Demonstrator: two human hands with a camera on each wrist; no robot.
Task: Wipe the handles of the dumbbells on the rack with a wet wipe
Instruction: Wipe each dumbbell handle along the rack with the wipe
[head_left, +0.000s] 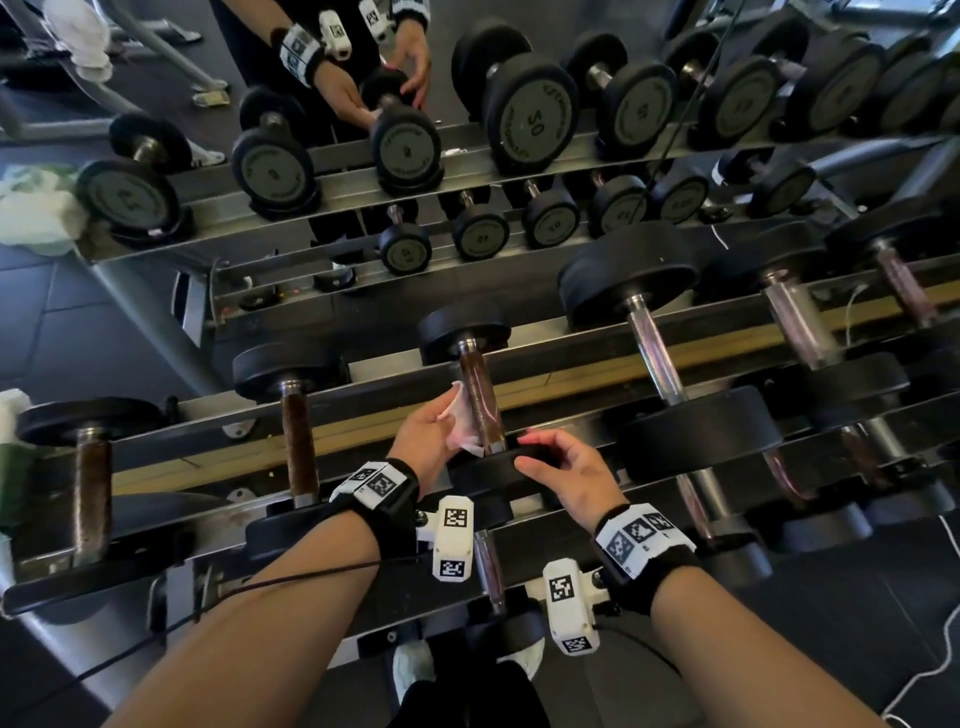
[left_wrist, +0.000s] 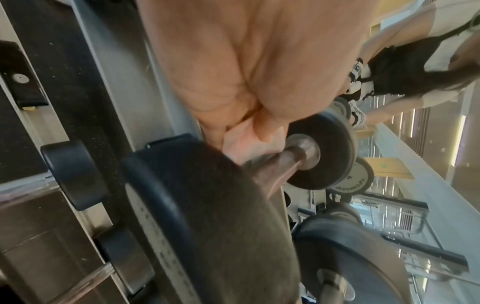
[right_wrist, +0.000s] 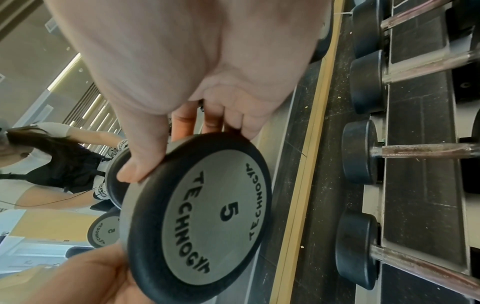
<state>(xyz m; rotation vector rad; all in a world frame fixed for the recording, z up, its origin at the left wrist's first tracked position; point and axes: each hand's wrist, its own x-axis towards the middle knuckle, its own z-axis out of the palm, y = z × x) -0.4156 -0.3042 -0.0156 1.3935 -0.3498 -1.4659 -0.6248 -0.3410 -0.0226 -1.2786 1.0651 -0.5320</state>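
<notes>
Both forearms are bare, without sleeves. Behind the fingers of the left hand (head_left: 423, 434) a black wrist strap (head_left: 387, 493) carries white tags printed with black square codes. The right hand (head_left: 569, 480) wears a matching band (head_left: 644, 553). A white camera block (head_left: 453, 543) hangs under each wrist, and a thin dark cable (head_left: 291, 579) trails along the left forearm.

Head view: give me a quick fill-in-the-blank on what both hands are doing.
The left hand presses a wet ____ against the dumbbell handle.
The right hand grips the near ____ of that dumbbell.
The number on that end's face reads ____.
Missing words: wipe; end; 5
</notes>
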